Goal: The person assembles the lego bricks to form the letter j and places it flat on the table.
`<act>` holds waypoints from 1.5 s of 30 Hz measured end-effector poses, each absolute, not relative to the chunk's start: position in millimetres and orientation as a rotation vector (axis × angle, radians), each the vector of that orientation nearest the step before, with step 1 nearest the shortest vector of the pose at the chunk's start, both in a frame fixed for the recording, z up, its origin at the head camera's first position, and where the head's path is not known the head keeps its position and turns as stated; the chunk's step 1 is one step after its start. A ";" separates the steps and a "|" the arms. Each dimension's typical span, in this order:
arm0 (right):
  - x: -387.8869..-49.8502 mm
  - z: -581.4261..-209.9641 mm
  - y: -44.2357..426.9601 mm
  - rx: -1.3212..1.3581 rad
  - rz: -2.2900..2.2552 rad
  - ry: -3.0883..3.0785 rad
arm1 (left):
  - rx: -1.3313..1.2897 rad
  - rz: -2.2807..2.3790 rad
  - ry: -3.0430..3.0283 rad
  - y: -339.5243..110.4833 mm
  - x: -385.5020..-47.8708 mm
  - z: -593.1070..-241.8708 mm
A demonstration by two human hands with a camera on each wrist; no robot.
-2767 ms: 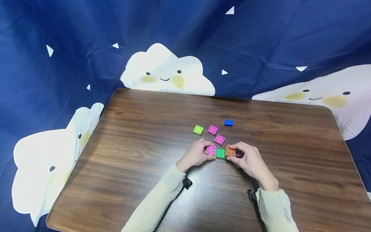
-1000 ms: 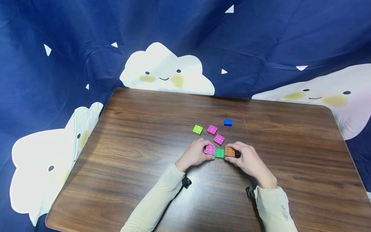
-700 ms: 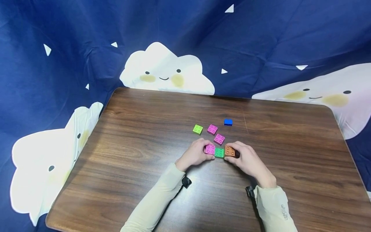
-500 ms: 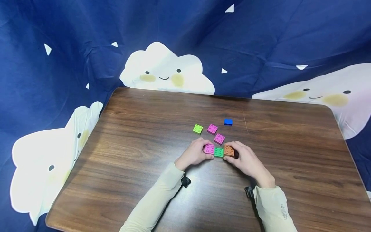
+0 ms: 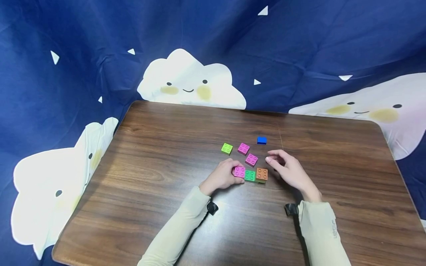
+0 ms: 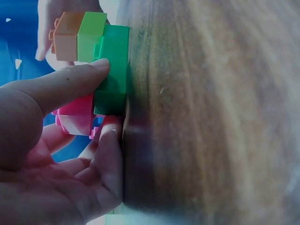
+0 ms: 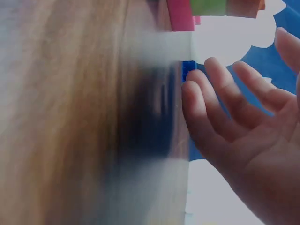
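My left hand grips a small build of studded toy bricks on the table, its thumb on the dark green brick. A pink brick sits at the left of the build, between thumb and fingers. On the right, an orange brick tops a lime brick. The green studs show between the pink and orange bricks. My right hand is right of the build and holds nothing. Its fingers are loosely bent, apart from the bricks.
Behind the build lie two loose pink bricks, a nearer one and a farther one. A lime brick lies left of them, and a blue brick lies farther back. A blue cloud-print curtain hangs behind the wooden table.
My right hand has let go of the orange brick and moved back and to the right. The orange brick stays on the build. My left hand keeps its grip with only a slight shift left.
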State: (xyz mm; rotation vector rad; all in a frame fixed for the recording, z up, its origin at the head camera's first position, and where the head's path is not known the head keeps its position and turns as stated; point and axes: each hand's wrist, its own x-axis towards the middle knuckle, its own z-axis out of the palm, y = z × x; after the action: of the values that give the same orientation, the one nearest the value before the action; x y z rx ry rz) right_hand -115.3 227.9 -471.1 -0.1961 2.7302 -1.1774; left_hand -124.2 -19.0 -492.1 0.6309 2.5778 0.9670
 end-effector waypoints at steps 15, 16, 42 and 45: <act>-154.0 -482.9 209.8 -0.284 -1.106 2.576 | 0.605 0.976 2.562 -19.7 -123.2 -493.4; -154.9 -482.9 209.1 -0.295 -1.100 2.568 | 0.603 0.978 2.561 -19.8 -123.2 -493.1; -166.1 -481.6 200.9 -0.337 -0.994 2.589 | 0.598 0.974 2.566 -20.0 -124.2 -491.9; -166.6 -482.7 201.8 -0.343 -0.973 2.609 | 0.595 0.978 2.566 -20.1 -124.2 -491.5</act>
State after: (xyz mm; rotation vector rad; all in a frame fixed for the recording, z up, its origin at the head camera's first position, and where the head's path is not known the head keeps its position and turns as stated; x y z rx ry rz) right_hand -166.6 201.8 -482.7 -0.3434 2.6088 -0.9734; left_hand -124.2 -20.1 -491.5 0.5946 2.5660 0.9782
